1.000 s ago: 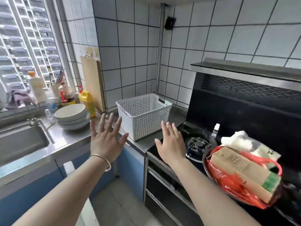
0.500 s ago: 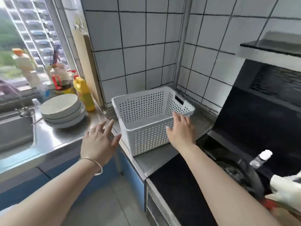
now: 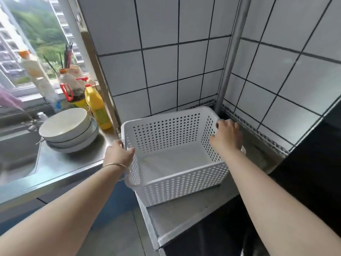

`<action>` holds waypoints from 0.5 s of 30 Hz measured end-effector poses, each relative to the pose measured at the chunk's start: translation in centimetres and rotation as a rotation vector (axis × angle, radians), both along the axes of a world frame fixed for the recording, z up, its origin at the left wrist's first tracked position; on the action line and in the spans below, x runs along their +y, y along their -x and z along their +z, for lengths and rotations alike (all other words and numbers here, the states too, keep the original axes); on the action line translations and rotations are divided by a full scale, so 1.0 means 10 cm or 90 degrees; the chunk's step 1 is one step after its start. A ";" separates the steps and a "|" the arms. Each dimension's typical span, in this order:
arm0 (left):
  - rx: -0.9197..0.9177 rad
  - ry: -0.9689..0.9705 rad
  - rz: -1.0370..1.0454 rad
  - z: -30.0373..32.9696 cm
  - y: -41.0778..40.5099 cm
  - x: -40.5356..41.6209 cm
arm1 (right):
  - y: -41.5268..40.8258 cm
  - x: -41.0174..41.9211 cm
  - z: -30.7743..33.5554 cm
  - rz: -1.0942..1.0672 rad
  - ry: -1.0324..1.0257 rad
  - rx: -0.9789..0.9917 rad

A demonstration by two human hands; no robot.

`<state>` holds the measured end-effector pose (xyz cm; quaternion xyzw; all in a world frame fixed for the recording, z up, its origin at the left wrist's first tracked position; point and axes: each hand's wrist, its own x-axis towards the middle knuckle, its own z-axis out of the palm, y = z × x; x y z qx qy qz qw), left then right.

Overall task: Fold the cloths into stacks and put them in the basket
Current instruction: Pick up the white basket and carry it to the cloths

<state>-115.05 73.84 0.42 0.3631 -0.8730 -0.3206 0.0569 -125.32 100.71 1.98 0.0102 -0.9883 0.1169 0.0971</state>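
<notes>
Steel countertop point(image 3: 70, 163) carried the white perforated basket point(image 3: 177, 174), upright, holding nothing, long axis left-right. Left hand point(image 3: 119, 156) gripped the basket's left rim; right hand point(image 3: 227, 135) gripped its right rim.

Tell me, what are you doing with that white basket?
A person is taking hold of the white basket with both hands. The left hand grips the rim on one side and the right hand grips the rim on the other. The basket sits on the steel counter in the tiled corner, and it looks empty. No cloths are in view yet, so the folding hasn't started. A stack of bowls and a yellow bottle stand to the left by the sink.
</notes>
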 end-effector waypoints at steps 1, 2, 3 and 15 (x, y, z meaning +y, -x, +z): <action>0.001 -0.021 0.025 -0.03 0.03 0.01 | 0.07 0.01 -0.03 -0.003 0.009 -0.011; 0.001 -0.041 0.047 -0.07 0.05 -0.01 | 0.12 0.02 -0.08 -0.007 0.022 -0.022; -0.004 -0.062 0.061 -0.12 0.06 -0.01 | 0.18 0.02 -0.11 -0.012 0.039 -0.029; 0.061 -0.227 0.106 -0.34 0.28 -0.10 | 0.70 0.09 -0.22 -0.179 0.170 -0.197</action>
